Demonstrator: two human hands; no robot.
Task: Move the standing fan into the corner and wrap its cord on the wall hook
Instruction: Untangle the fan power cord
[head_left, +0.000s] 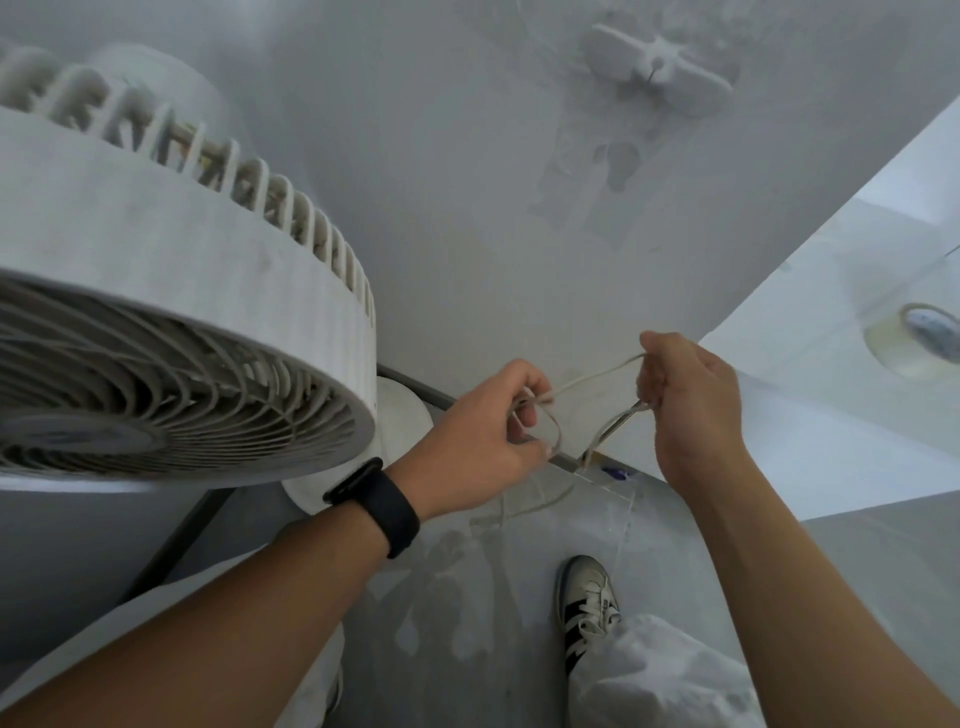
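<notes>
The white standing fan (171, 322) fills the left of the view, its round head close to the wall and its round base (400, 415) on the floor below. A thin pale cord (592, 376) stretches between my two hands. My left hand (488, 441), with a black band on the wrist, grips several loops of the cord. My right hand (691, 405) pinches the cord a little higher and to the right. More cord trails down to the floor (540, 501) under my hands. A white wall hook (655, 67) sits high on the wall, well above both hands.
A white surface (831, 415) juts in from the right with a tape roll (914, 345) on it. A dark strip (431, 397) runs along the foot of the wall. My shoe (589, 603) stands on the grey floor below the hands.
</notes>
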